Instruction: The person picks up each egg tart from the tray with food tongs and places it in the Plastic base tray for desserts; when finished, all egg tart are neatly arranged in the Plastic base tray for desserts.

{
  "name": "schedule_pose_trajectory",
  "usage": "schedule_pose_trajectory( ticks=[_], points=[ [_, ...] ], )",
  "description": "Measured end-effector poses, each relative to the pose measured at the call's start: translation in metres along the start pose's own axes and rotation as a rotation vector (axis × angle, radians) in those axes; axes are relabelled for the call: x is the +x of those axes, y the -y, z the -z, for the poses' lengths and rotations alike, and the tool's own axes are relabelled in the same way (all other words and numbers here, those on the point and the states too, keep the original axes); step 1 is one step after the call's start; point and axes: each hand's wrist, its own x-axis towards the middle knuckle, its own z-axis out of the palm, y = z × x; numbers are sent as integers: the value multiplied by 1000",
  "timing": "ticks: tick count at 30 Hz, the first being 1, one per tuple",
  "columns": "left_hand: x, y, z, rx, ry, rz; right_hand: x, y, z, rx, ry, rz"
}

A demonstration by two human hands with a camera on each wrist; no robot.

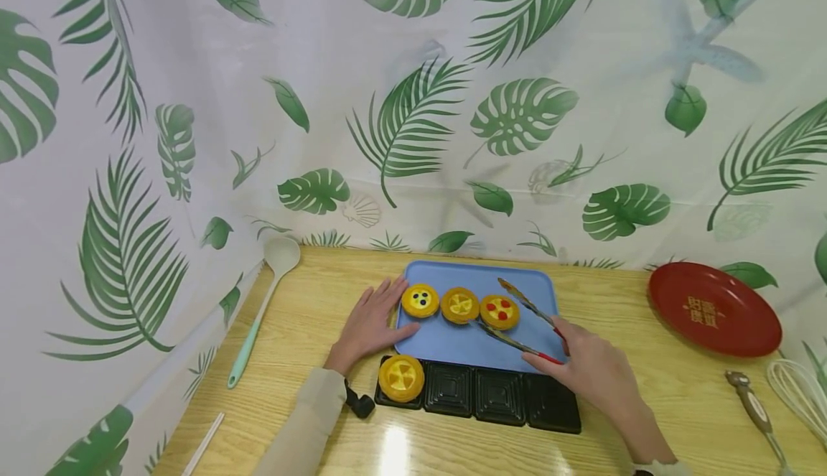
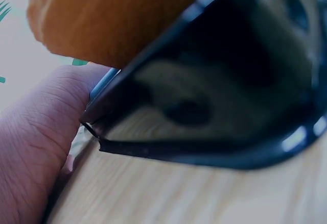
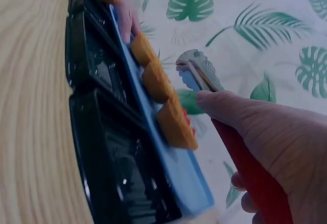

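Tongs point(image 1: 517, 343) spread around red-topped tart point(image 1: 500, 311)!

Three tarts are lined up on the blue tray point(image 1: 465, 275), mid-frame, and the rightmost, the red-topped one, is bracketed by the tongs' two tips! Whether it is touched cannot be told. The tongs' red handles are gripped in the right hand point(image 1: 597, 368); the tray's left edge is met by the left hand point(image 1: 375, 318), fingers outstretched, the hands well apart. Lower centre, one yellow tart point(image 1: 401, 378) is seated in the black tray point(image 1: 447, 390), leftmost compartment, the other three unfilled. A transfer between trays seems to be in hand, pick-up or release hard to call! For a pick-up, a gentle, level squeeze would be needed; for a release, a clean lift away. Careful, though: the middle tart point(image 1: 460, 306) is set just beside and could be nudged by the lower tip!

Out wide, nothing is obstructed by the red plate point(image 1: 672, 304) at right, the brown-handled tool point(image 1: 752, 404) at lower right, or the long spoon point(image 1: 255, 329) at left.
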Motion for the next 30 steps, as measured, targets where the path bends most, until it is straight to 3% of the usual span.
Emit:
schedule_pose_trajectory(
  ticks=[6, 30],
  points=[
    [0, 1, -1, 0, -5, -3, 4, -14, -8, -2, 81, -56],
    [0, -1, 0, -9, -12, -3, 5, -24, -16, -4, 141, -91]
  ],
)
